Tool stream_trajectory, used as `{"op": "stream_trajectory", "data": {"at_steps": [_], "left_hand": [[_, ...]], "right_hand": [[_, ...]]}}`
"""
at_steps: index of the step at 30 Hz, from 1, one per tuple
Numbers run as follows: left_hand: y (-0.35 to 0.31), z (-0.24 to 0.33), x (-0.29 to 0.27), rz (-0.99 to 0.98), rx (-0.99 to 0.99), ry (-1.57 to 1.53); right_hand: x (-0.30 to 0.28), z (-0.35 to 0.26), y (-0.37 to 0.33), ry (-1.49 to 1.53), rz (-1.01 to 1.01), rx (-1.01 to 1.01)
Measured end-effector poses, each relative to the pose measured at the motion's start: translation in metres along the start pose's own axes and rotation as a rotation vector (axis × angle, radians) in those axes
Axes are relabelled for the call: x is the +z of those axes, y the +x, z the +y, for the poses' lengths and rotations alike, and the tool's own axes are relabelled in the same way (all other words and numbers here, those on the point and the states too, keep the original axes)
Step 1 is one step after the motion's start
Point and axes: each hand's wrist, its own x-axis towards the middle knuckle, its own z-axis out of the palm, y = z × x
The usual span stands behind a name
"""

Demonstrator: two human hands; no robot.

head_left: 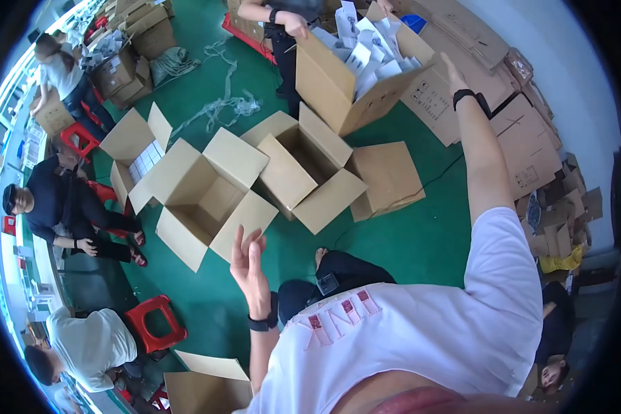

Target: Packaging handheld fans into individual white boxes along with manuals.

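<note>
At 9 o'clock, along the workbench, sits a co-worker in dark clothes [55, 200]; a co-worker in a white top [93, 341] leans to the bench at 8 o'clock. Toward 10 o'clock, an open carton of small white boxes [123, 141] stands on the green floor [203, 297]; a red stool [136, 323] is at 8 o'clock. A wide-open carton [234, 157] follows at 9 to 10 o'clock, its 4 flaps spread and its bottom showing. At 7 to 8 o'clock, the person's left hand [251, 269] is raised in front of that carton's near flap, fingers apart and partly bent. Just right of it, near 12 o'clock, stands another open carton [286, 172]. Toward 1 o'clock, a large carton packed with white packets [324, 83] sits tilted, a co-worker's hand [296, 26] at its far left edge. A shut carton [388, 176] lies at 2 o'clock. The person's right hand [454, 74], between 1 and 2 o'clock, reaches the packed carton's right edge with fingers straight; I cannot tell whether it grips. Flattened cardboard [524, 141] leans at 2 to 3 o'clock.
</note>
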Motion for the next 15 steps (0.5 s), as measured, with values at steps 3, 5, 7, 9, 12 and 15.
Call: {"op": "stream_trajectory", "data": {"at_steps": [3,5,7,9,12,15], "left_hand": [[0.051,0.013,0.024,-0.153,-0.071,0.079],[0.095,0.022,0.046,-0.221,-0.183,0.021],[0.149,0.03,0.085,-0.316,-0.202,0.05],[0.196,0.034,0.144,-0.35,-0.099,0.217],[0.249,0.025,0.223,-0.394,-0.135,0.432],[0.269,0.0,0.269,-0.42,-0.32,0.405]], "right_hand": [[-0.025,0.0,0.021,0.45,-0.697,-0.033],[-0.029,0.013,0.036,0.751,-1.163,-0.044],[-0.035,0.011,0.048,1.048,-1.623,-0.054],[-0.032,0.008,0.047,1.08,-1.638,-0.074],[-0.014,0.0,0.021,1.188,-1.772,-0.005],[0.022,0.001,-0.016,1.312,-1.921,-0.017]]}}
